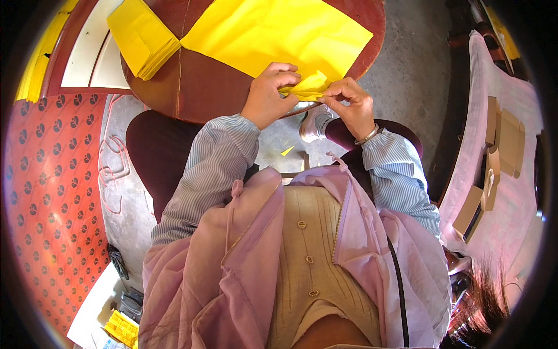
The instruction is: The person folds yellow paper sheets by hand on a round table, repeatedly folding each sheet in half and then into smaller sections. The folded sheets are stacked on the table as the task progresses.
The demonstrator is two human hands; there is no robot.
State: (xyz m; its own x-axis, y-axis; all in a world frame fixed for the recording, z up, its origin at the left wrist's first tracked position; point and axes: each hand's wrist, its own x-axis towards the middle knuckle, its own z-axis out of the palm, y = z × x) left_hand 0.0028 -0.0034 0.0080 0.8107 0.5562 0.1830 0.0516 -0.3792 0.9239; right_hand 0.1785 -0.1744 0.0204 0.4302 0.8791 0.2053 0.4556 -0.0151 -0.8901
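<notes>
A large bright yellow sheet, apparently paper, lies flat on a dark red round table. By its near corner, a small piece of folded yellow paper is bunched between my hands at the table's edge. My left hand has its fingers curled over the left end of that fold, with the thumb below. At the other end, my right hand pinches the fold between thumb and fingers. To the left on the table sits a stack of folded yellow paper, its layers showing along one side.
Left of the table stands a red patterned surface, with cords on the floor beside it. On the right, a pink cloth carries open cardboard boxes. A yellow scrap lies on the concrete floor below my hands.
</notes>
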